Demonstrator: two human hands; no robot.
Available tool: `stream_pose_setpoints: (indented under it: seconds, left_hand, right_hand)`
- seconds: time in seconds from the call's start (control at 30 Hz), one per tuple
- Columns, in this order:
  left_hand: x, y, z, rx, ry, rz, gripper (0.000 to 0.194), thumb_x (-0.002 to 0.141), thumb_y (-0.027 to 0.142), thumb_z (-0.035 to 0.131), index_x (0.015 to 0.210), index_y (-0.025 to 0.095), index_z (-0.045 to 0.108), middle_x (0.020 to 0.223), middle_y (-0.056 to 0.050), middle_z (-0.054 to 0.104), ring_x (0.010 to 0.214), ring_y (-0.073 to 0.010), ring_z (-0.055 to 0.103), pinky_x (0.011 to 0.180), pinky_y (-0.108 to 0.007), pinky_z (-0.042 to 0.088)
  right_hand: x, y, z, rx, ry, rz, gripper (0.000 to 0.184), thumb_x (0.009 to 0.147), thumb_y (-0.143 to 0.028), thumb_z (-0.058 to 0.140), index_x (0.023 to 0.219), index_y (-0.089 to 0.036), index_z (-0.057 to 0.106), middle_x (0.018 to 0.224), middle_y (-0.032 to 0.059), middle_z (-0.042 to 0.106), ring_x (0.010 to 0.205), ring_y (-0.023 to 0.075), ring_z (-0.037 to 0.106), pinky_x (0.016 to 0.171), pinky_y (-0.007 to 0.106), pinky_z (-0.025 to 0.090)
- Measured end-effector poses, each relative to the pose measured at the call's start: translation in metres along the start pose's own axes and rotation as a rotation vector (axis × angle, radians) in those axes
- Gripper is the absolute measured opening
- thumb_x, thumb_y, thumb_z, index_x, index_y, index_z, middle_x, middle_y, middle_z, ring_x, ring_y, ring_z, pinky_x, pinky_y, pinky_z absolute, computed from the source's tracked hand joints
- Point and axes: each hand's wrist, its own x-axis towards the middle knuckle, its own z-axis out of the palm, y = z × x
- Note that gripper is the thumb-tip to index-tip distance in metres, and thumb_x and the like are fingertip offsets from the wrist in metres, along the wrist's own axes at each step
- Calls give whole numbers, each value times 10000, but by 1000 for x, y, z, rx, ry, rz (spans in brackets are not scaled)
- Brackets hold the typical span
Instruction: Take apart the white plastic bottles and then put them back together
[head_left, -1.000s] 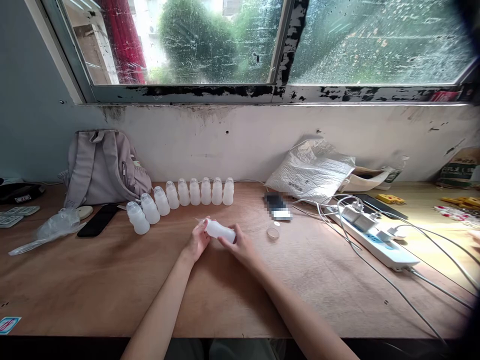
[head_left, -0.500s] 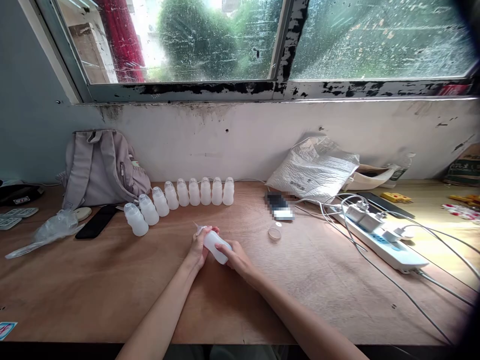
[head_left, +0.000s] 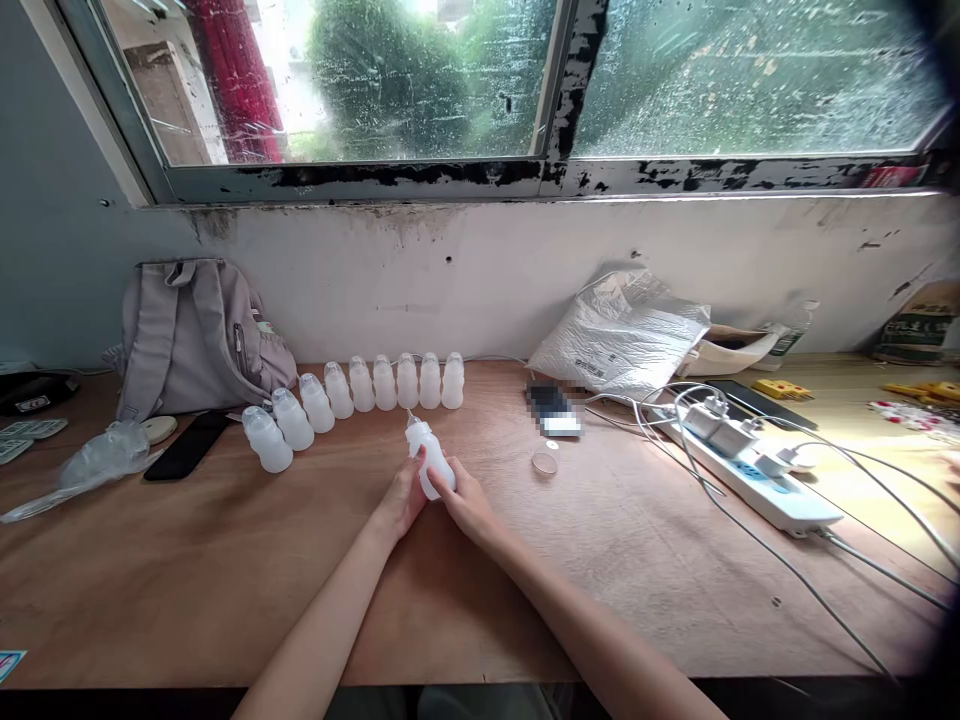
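Note:
Between both hands I hold a translucent white squeeze bottle (head_left: 430, 458) with a thin pointed nozzle. It tilts so that the nozzle points away from me, towards the back of the table. My left hand (head_left: 407, 496) is closed round its left side. On the right side and near the base, my right hand (head_left: 463, 498) grips it, thumb on the bottle's wall. Behind my hands stands a curved row of similar white bottles with clear domed caps (head_left: 383, 383). A loose clear round cap (head_left: 545, 459) lies on the table to the right.
A grey backpack (head_left: 202, 340), a black phone (head_left: 187, 446) and a crumpled plastic bag (head_left: 109, 460) are at the left. At the right, a silver mailer bag (head_left: 622, 335) lies behind a white power strip (head_left: 757, 480) with trailing cables. Windows rise above the wooden table (head_left: 600, 580).
The squeeze bottle has turned more upright, its nozzle now clearly visible above my fingers. Both hands have shifted slightly and still hold it. The whole view has moved a little.

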Motion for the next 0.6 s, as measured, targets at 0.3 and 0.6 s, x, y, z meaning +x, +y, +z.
stream_pose_setpoints:
  seconds: [0.3, 0.6]
  left_hand:
    - [2, -6, -7, 166, 180, 41, 386, 645, 436, 619, 915, 167, 562, 790, -31, 601, 709, -151, 573, 617, -242, 426]
    - [4, 0, -10, 441, 265, 295, 460, 578, 357, 694, 976, 195, 530, 850, -50, 593, 728, -176, 573, 654, -263, 411]
  right_hand:
    - [24, 17, -46, -730, 491, -178, 273, 802, -347, 377, 915, -188, 567, 953, 90, 497, 888, 222, 468, 739, 338, 373]
    - [37, 50, -88, -638, 617, 124, 376, 638, -152, 426, 1003, -148, 515, 1042, 155, 479, 984, 289, 451, 807, 428, 346]
